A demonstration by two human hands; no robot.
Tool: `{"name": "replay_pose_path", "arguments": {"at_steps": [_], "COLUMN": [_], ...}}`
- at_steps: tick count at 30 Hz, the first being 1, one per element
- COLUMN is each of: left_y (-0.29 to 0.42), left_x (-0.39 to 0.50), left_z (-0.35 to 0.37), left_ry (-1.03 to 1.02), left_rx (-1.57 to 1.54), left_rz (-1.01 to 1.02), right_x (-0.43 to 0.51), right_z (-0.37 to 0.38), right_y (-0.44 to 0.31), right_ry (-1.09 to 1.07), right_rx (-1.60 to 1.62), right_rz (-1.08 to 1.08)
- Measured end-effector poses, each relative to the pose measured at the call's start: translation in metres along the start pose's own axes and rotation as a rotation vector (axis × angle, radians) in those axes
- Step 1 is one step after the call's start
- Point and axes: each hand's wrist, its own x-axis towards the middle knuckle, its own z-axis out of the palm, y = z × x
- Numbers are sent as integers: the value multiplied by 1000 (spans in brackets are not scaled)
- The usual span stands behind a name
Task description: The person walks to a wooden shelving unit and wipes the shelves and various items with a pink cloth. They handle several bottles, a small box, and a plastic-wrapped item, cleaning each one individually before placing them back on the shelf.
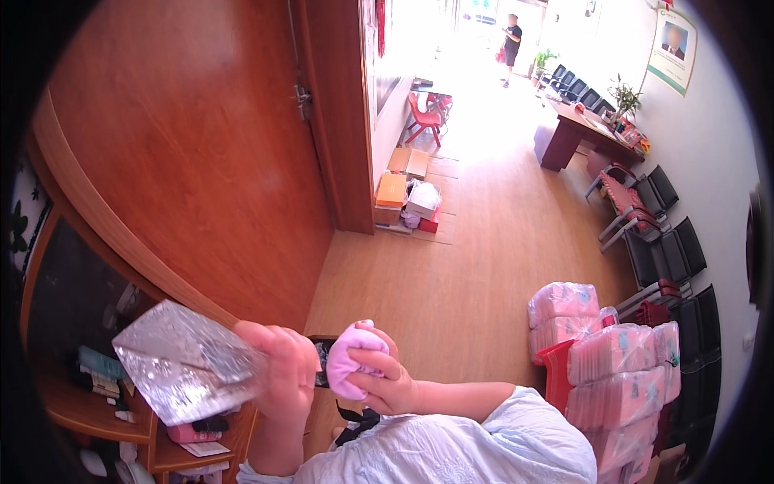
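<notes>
My left hand [283,369] grips a shiny, clear plastic bag [187,363], which juts out to the left over a wooden shelf unit [115,426]. Fingers of my right hand [390,378] are wrapped around a bunched lilac cloth [344,366]. Only a small gap separates the two hands. Behind them, in that gap, shows part of a dark object [321,357]; its kind is hidden.
A brown wooden door [199,139] stands at the left. Stacked plastic-wrapped pink packs [617,399] and black chairs [659,257] line the right. Cardboard boxes [392,190] lie by the door frame. Beyond a desk [580,130], a person [512,45] stands near the bright entrance.
</notes>
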Motion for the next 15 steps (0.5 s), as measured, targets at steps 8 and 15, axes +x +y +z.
{"name": "replay_pose_path", "arguments": {"at_steps": [8, 15], "left_y": [-5, -12], "left_x": [-6, 0], "left_z": [-6, -6], "left_ry": [-140, -211], "left_rx": [143, -291], "left_rz": [115, -8], "right_x": [39, 4], "right_z": [-19, -7], "right_y": [23, 37], "right_ry": [-218, -158], "right_rx": [561, 1642], "right_rz": [407, 1070]}}
